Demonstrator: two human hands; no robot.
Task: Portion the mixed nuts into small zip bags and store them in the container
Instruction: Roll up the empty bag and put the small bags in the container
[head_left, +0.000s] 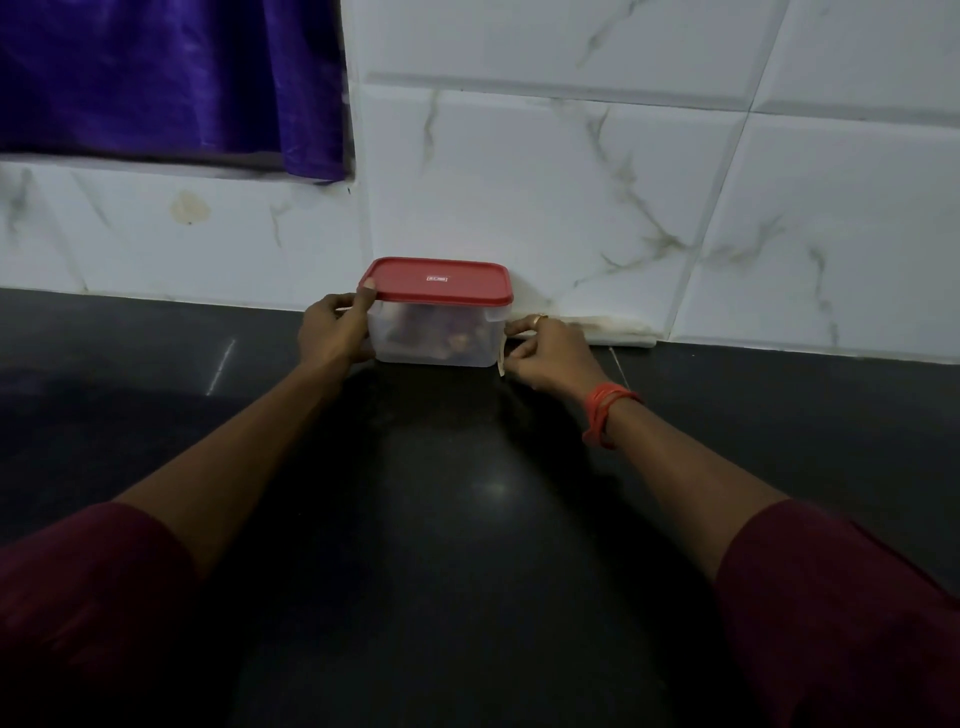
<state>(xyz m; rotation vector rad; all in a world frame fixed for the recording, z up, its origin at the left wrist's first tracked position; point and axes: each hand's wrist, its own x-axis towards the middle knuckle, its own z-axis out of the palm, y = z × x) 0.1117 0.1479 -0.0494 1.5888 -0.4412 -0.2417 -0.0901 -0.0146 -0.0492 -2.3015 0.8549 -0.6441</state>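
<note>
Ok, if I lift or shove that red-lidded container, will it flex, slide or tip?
Probably fairly stiff: the container has a boxy clear body with a red lid closed on it. Likely light, since the walls show it only partly filled. It is low and wide, so tipping seems unlikely, but smooth plastic on the glossy countertop may slide.
</note>
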